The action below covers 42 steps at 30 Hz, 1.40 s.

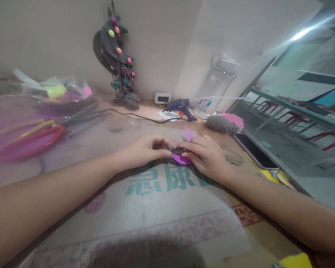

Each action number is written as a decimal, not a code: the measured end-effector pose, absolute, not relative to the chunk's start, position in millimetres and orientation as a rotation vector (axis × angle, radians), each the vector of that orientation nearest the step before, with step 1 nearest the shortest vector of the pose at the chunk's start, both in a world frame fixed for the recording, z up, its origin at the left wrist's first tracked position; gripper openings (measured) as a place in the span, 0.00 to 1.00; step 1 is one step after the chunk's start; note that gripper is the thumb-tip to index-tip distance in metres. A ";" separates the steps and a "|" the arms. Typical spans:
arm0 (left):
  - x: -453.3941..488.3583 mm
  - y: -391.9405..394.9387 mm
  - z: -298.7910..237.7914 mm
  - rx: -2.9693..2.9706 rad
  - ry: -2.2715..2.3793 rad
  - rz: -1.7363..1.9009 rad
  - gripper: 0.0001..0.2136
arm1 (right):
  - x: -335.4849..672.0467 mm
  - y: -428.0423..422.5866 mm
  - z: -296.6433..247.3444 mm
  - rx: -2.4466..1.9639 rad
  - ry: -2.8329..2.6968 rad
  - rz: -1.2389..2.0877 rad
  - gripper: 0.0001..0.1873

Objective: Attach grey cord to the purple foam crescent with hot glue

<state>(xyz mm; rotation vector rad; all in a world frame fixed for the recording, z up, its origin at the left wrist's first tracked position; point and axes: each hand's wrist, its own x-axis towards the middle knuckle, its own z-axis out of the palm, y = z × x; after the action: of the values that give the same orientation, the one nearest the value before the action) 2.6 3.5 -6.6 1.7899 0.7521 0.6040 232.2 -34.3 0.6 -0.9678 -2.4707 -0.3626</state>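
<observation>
My left hand (145,150) and my right hand (205,154) meet at the middle of the table. Together they pinch a small dark grey piece (177,150) between the fingertips. Under my right fingers lies a purple foam shape (181,159), with a pointed purple tip (188,133) sticking up behind the hand. Both hands rest on a flattened cardboard sheet (156,201) printed with green characters.
A blue glue gun (181,107) with its black cord lies behind the hands, near a clear water jug (213,91) and a grey yarn ball (222,124). A phone (254,150) lies at right. Red-handled scissors (36,136) and a bag of foam pieces (61,93) sit left. A dark decorated ornament (115,56) stands by the wall.
</observation>
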 end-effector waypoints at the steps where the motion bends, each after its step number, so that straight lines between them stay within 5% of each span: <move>1: 2.7 3.6 -6.8 1.792 0.754 0.606 0.09 | 232.1 -34.4 0.5 -0.963 -2.469 -0.361 0.12; 42: 2.6 2.8 -5.9 1.819 0.747 0.604 0.10 | 231.7 -35.2 0.6 -0.967 -2.463 -0.360 0.12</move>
<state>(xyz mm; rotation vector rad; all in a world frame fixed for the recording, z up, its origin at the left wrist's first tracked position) 2.6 2.8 -5.9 1.8188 0.7473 0.6035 231.7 -35.2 0.6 -0.9669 -2.4635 -0.3604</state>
